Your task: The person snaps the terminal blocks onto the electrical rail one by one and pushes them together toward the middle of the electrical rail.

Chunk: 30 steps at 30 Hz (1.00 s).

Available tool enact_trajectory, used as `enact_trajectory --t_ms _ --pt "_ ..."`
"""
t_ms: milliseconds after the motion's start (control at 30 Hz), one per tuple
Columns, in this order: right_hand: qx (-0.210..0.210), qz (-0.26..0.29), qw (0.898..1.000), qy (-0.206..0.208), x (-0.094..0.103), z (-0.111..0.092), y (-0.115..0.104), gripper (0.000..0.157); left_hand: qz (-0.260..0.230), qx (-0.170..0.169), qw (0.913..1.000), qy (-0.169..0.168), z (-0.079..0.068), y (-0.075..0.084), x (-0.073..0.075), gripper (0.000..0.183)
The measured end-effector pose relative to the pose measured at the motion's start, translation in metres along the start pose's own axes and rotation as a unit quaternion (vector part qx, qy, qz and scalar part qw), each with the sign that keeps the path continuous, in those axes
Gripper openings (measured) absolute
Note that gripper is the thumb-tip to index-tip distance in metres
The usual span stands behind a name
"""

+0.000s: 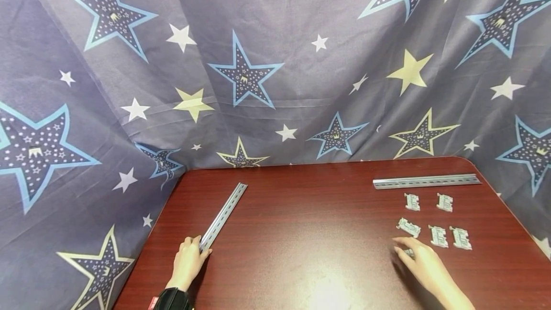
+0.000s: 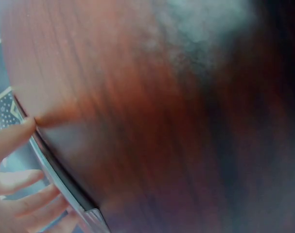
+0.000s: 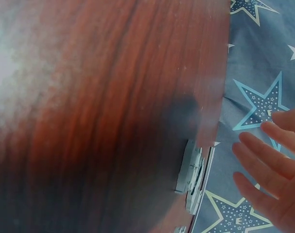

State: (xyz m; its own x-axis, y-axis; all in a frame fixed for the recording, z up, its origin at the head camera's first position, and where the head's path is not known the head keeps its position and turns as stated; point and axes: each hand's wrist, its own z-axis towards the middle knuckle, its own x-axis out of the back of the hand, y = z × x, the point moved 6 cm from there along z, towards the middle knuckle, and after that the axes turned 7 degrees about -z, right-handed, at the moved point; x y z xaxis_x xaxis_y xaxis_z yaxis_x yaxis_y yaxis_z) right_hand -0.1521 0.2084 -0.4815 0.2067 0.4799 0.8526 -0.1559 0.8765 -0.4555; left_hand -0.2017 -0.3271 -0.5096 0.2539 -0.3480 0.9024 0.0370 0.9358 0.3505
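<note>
A slotted metal DIN rail [image 1: 225, 214] lies slanted on the left of the table. My left hand [image 1: 187, 260] grips its near end; in the left wrist view the thumb [image 2: 13, 138] is on one side of the rail and the fingers are on the other. On the right, my right hand [image 1: 424, 264] hovers with fingers apart over a grey terminal block [image 1: 410, 253], which it partly hides. Its fingers [image 3: 266, 160] hold nothing in the right wrist view. Just beyond it lies a tilted terminal block [image 1: 408, 227].
Several more terminal blocks [image 1: 461, 238] lie flat at the right. Behind them a second DIN rail [image 1: 426, 182] runs along the far right of the brown table [image 1: 301, 214]. A star-patterned cloth [image 1: 267, 123] hangs around the table's far and side edges.
</note>
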Motion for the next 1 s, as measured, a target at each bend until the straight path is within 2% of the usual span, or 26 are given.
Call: enact_trajectory --t_ms 333,533,700,1000 --pt "0.005 -0.004 1.0 -0.001 -0.002 0.002 0.0 0.019 -0.017 0.003 0.9998 -0.01 0.001 0.001 0.0 0.029" --pt "0.008 -0.009 1.0 -0.005 -0.003 0.002 -0.001 0.019 -0.017 -0.005 0.9996 -0.021 0.004 0.002 -0.002 0.028" --pt "0.012 -0.012 1.0 -0.002 -0.003 0.002 -0.001 0.018 -0.019 -0.027 0.9991 -0.025 0.006 0.007 -0.005 0.026" --pt "0.009 -0.008 1.0 -0.015 -0.003 0.003 -0.001 0.019 -0.022 -0.069 0.9972 -0.02 0.012 0.027 -0.014 0.025"
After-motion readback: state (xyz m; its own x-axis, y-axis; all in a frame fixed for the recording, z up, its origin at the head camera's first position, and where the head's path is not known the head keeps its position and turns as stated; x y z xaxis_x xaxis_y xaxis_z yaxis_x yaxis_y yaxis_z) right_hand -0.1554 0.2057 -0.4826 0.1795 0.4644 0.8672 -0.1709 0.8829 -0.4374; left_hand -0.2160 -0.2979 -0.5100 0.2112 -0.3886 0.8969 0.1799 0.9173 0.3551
